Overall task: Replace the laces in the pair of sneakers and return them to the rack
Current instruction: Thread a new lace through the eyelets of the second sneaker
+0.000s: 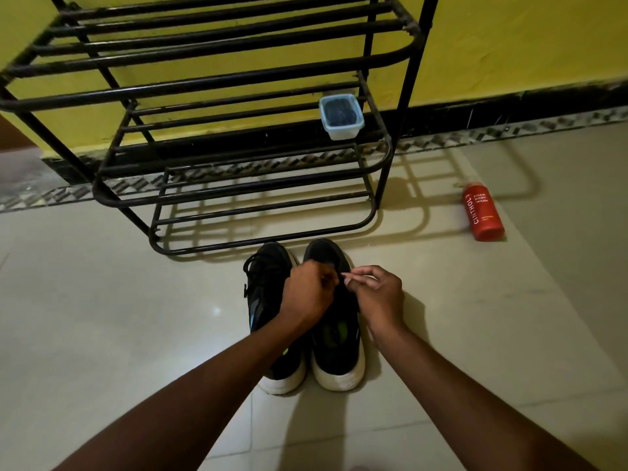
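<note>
Figure: a lacing grip seen from the head view. The right hand [377, 294] is pinching the pale tip of a black lace [344, 275] between thumb and forefinger, the other fingers curling loosely behind. Just to the left of this pinch, almost touching it, the left hand [311, 294] is hovering with its fingers curled tight; whether it is gripping anything cannot be told, since the knuckles are hiding the fingertips. Directly beneath both hands the right sneaker [336, 338] is standing on the tiled floor [102, 317], its toe pointing away from the person. The left sneaker [265, 283] is sitting beside it, touching it, left of the grip and partly under the left forearm, with threaded laces [258, 266] showing. Just beyond the grip the black metal rack [272, 236] is standing against a yellow wall [509, 45], a small lidded container [341, 116] resting on its middle shelf. Well to the right of the grip a red bottle [482, 212] is lying on the floor.
</note>
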